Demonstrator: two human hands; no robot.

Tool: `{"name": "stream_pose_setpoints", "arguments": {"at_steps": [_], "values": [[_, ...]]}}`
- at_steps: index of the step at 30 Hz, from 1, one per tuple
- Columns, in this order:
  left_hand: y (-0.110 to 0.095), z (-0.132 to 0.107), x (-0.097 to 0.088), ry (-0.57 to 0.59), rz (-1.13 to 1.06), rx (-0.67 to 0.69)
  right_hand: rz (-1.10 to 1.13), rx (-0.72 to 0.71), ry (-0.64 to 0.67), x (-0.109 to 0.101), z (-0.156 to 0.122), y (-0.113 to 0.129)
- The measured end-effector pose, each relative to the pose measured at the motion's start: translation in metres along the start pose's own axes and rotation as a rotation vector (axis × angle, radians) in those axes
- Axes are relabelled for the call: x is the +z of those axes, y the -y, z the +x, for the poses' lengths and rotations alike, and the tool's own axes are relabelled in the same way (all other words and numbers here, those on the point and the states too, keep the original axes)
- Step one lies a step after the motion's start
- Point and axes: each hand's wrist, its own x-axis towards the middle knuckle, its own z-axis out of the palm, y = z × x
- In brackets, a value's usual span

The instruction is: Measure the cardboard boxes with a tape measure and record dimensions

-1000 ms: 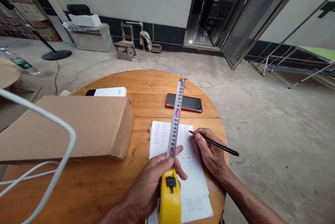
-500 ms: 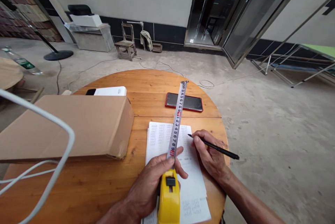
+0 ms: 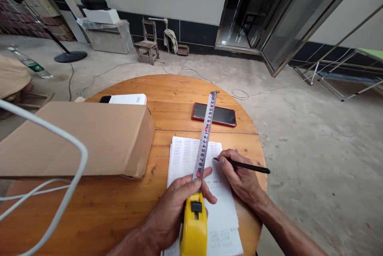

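A yellow tape measure point(image 3: 195, 228) is gripped in my left hand point(image 3: 172, 208), my thumb pressing on its extended blade point(image 3: 204, 140). The blade slants up and away over the written sheets of paper point(image 3: 221, 204), its hooked end above a red-edged phone point(image 3: 223, 115). Between the thumb and fingers of my right hand point(image 3: 242, 176) is a black pen point(image 3: 248, 166), its tip at the paper just right of the blade. My right hand rests along the sheets' right edge. Rows of handwriting cover parts of the sheets; the blade and my left hand hide some.
A cardboard box point(image 3: 80, 140) takes up the left of the round wooden table point(image 3: 167, 108), with a white device point(image 3: 128, 99) behind it. A white cable point(image 3: 60, 128) loops across the near left. Beyond stand a small chair point(image 3: 147, 44) and an open door point(image 3: 296, 20).
The pen has tilted flatter, and its tip has shifted slightly down the page. The camera view has moved a little. My left hand keeps the tape measure as before.
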Motion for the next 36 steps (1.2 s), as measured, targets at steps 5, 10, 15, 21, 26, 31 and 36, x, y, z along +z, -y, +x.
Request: {"name": "stream_pose_setpoints", "arguments": {"at_steps": [5, 10, 15, 21, 26, 31, 36], "values": [[0.0009, 0.0011, -0.002, 0.005, -0.015, -0.01, 0.004, 0.002, 0.012, -0.0004, 0.0002, 0.001], [0.0017, 0.0016, -0.0026, 0.003, -0.033, -0.004, 0.01, -0.001, 0.03, -0.0009, 0.0012, 0.0017], [-0.0005, 0.0002, -0.0006, -0.017, -0.023, 0.009, 0.0, 0.013, 0.063, -0.0005, 0.0013, 0.001], [-0.0026, 0.0, 0.0006, -0.021, -0.012, 0.019, -0.007, 0.021, 0.092, -0.0007, 0.003, 0.0022], [-0.0033, -0.0004, 0.0013, -0.035, -0.004, 0.011, -0.035, 0.014, 0.097, -0.0009, 0.0036, 0.0029], [-0.0034, 0.0003, 0.001, -0.031, -0.011, 0.014, -0.078, 0.008, 0.119, -0.0012, 0.0041, 0.0046], [-0.0031, 0.0, 0.0014, -0.038, 0.001, 0.015, -0.083, 0.009, 0.12, -0.0015, 0.0043, 0.0052]]}}
